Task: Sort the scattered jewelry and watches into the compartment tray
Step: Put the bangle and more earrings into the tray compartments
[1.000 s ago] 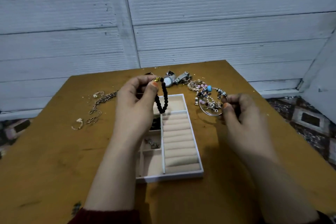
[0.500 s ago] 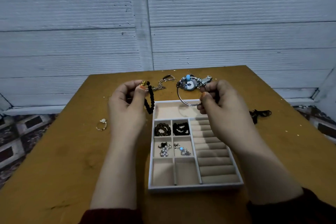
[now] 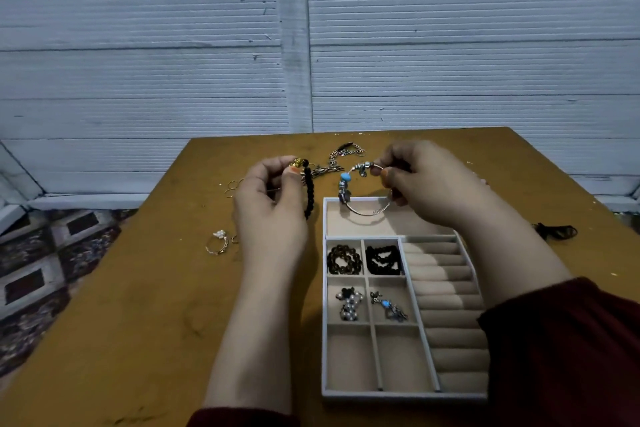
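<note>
Bangle [image 3: 344,177] with blue charm, pinched in the right hand [image 3: 426,180], now hangs over the long top compartment of the tray [image 3: 401,397], carried from beside it a second ago, seemingly next in; black bead bracelet [image 3: 309,191] stays pinched in the left hand [image 3: 273,208], left of the tray.

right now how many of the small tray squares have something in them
4: brown beads top left, black beads top right, pearl piece middle left, blue charm piece middle right. Nothing seems hidden.
</note>
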Available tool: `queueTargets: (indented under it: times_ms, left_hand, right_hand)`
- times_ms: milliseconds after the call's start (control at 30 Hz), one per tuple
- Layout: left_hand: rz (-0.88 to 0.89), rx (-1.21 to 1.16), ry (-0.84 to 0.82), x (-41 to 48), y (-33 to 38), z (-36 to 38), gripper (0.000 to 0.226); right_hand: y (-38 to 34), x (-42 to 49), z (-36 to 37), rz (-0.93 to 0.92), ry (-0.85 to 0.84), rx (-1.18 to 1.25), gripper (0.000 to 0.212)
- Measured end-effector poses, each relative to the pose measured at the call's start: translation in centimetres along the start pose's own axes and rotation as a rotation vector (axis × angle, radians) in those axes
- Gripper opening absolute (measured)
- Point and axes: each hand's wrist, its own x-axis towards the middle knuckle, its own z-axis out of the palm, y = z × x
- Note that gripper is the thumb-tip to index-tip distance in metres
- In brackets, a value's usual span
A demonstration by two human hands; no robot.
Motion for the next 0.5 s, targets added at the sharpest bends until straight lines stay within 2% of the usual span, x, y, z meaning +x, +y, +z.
queueTargets:
  times_ms: [367,500]
  left_hand:
    - [0.040,0.079,-0.029,0.0,-1.0,0.1,0.014]
    - [0.038,0.090,-0.040,-0.1,-0.9,0.1,0.015]
  right_hand:
    - [1.6,0.2,2.4,0.017,-0.083,-0.128,0.021]
    - [1.7,0.1,2.1,0.044,-0.027,-0.197,0.016]
